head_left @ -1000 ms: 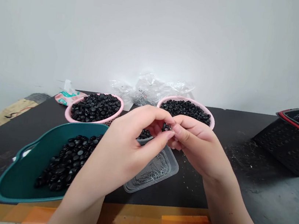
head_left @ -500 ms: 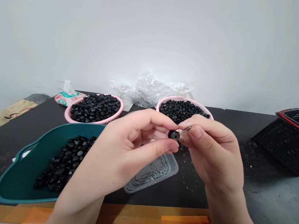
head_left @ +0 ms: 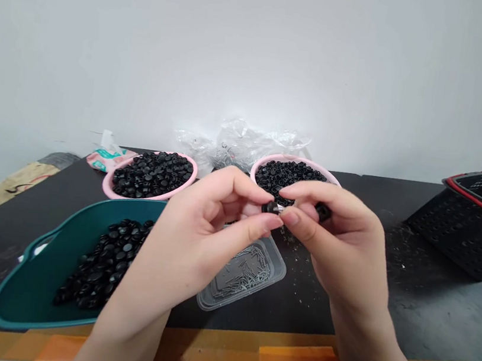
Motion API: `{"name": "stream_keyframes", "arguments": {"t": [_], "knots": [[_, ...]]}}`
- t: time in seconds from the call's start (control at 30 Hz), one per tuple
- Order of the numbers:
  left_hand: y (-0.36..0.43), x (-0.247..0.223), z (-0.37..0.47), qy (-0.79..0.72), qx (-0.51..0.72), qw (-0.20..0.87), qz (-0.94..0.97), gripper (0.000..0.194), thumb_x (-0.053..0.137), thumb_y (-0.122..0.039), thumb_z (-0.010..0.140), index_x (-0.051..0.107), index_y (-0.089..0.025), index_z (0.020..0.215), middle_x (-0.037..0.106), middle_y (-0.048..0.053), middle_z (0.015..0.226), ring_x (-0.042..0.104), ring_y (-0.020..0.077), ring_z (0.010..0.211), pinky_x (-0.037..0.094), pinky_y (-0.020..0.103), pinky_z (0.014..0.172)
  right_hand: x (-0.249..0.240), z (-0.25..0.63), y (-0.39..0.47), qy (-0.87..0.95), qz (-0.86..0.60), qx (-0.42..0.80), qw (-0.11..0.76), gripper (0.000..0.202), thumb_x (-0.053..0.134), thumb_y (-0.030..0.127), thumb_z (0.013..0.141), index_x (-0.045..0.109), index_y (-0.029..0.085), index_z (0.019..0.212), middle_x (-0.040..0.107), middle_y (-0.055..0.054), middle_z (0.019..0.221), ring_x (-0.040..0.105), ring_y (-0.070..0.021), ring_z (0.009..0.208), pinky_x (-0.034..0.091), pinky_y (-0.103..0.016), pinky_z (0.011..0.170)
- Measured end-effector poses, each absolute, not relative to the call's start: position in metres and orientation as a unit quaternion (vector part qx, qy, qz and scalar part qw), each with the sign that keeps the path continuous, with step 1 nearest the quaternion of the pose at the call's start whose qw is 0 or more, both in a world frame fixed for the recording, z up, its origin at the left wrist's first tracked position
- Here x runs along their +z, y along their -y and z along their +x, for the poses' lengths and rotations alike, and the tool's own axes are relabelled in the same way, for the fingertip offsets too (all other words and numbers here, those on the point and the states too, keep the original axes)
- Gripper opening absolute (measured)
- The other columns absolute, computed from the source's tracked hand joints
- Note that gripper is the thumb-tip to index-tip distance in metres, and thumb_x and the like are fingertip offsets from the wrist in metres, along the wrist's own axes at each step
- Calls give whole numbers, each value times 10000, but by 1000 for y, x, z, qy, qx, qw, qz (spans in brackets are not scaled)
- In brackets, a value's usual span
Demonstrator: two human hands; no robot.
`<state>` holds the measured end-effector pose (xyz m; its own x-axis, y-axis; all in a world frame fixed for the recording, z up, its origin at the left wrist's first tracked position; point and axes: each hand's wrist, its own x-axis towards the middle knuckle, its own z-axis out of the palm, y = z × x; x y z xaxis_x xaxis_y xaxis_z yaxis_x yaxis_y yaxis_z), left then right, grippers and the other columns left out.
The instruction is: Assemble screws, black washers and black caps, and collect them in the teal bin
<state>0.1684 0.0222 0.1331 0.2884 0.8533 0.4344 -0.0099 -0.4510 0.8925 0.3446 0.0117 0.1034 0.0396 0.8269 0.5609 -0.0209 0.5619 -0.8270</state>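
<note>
My left hand (head_left: 198,228) pinches a small black round plastic piece (head_left: 269,207) between thumb and index finger. My right hand (head_left: 341,236) has its thumb and index finger closed at the mouth of that piece, where a small metal spring (head_left: 279,208) shows partly. The spring's far part is hidden by the fingertips. Tucked in the curled fingers of my right hand is a second black plastic piece (head_left: 322,212). Beneath my hands lies a clear plastic tray (head_left: 279,272) with many thin silver springs (head_left: 250,274).
A teal basin (head_left: 28,288) of black round pieces stands at the left. Two pink baskets (head_left: 108,186) (head_left: 266,159) of small black parts sit farther back. Crumpled clear plastic bags (head_left: 241,145) lie against the wall. A black perforated basket (head_left: 462,229) is at the right.
My right hand has brought the spring left to the black piece, and the spring end is now at its opening. A second black piece now shows in my right fingers.
</note>
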Motion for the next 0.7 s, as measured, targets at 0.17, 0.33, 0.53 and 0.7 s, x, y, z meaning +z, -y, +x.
{"name": "stream_keyframes", "arguments": {"t": [0.17, 0.33, 0.53, 0.7], "knots": [[-25, 131, 167, -332, 507, 354, 713, 107, 792, -235, 885, 697, -244, 936, 698, -47, 832, 676, 66, 753, 554, 108, 666, 110, 362, -17, 580, -256, 536, 557, 176, 577, 195, 1019, 719, 256, 1102, 557, -4, 857, 517, -120, 725, 469, -251, 642], [-23, 131, 163, -339, 489, 319, 738, 83, 760, -261, 916, 686, -261, 954, 669, -39, 818, 653, 86, 732, 532, 142, 624, 114, 365, -21, 581, -245, 559, 538, 160, 718, 154, 947, 677, 241, 1076, 693, 17, 868, 648, -83, 634, 550, -184, 545], [-22, 130, 161, -328, 496, 334, 732, 97, 761, -236, 915, 707, -300, 966, 658, -46, 851, 645, 73, 746, 533, 126, 630, 113, 362, -21, 579, -265, 554, 537, 210, 792, 121, 888, 781, 233, 1065, 807, 13, 858, 789, -101, 828, 646, -169, 791], [-22, 132, 163, -314, 507, 359, 717, 123, 755, -224, 916, 703, -322, 970, 666, -56, 868, 672, 72, 782, 570, 119, 691, 109, 361, -23, 579, -226, 568, 539, 214, 711, 169, 963, 796, 258, 1139, 822, -11, 987, 787, -123, 914, 650, -240, 884]]}}
